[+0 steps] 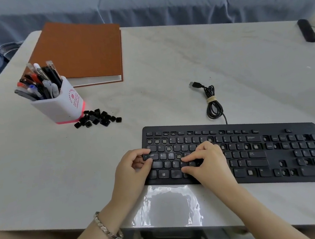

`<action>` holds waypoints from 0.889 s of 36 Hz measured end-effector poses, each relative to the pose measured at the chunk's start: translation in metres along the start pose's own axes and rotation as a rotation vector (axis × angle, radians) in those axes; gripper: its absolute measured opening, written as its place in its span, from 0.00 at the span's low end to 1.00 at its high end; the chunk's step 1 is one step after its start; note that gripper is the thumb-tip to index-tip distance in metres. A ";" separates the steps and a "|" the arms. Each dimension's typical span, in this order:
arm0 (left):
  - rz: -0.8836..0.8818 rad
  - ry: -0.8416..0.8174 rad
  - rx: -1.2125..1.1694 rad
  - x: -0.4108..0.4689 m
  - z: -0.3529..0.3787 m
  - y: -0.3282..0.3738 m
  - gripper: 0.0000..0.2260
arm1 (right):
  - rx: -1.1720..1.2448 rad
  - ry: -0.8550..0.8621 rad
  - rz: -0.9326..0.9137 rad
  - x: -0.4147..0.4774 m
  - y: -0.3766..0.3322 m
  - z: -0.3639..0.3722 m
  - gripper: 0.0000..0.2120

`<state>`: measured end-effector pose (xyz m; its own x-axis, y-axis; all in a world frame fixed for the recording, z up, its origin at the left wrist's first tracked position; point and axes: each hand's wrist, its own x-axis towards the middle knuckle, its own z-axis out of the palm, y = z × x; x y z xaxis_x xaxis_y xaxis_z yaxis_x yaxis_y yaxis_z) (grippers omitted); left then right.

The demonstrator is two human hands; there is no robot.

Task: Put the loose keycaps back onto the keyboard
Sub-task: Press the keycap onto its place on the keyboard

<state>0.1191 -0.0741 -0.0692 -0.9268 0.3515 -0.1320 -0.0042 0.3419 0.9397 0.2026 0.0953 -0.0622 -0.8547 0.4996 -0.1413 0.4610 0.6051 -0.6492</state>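
Seating a cap looks like the step in hand: the left hand [135,164] curls its fingers, seemingly pinching a keycap [146,156] at the left edge of the keyboard [274,128]. The right hand [207,158] bends its fingers onto the letter rows; whether it grasps anything I cannot tell. Loose keycaps [98,118] lie far left on the bench [167,62], beside the cup [61,108]. The next move calls for finding the cap's open socket and pressing it straight down.
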 end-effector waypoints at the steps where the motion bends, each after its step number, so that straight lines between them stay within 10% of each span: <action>1: -0.002 0.000 0.001 0.000 0.000 0.001 0.13 | -0.014 0.006 -0.013 -0.001 0.000 0.001 0.10; 12: -0.016 -0.003 0.024 0.002 -0.001 0.003 0.12 | -0.428 0.414 -0.593 -0.019 0.029 0.018 0.11; 25: -0.048 -0.002 -0.001 0.003 0.000 0.008 0.13 | -0.586 0.385 -0.671 -0.020 0.035 0.019 0.15; 32: 0.029 -0.068 -0.151 0.000 -0.001 0.032 0.15 | -0.222 0.200 -0.423 -0.015 0.017 0.007 0.10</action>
<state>0.1189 -0.0641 -0.0386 -0.8997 0.4195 -0.1209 -0.0392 0.1982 0.9794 0.2218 0.0943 -0.0762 -0.9249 0.2786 0.2586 0.1433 0.8857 -0.4415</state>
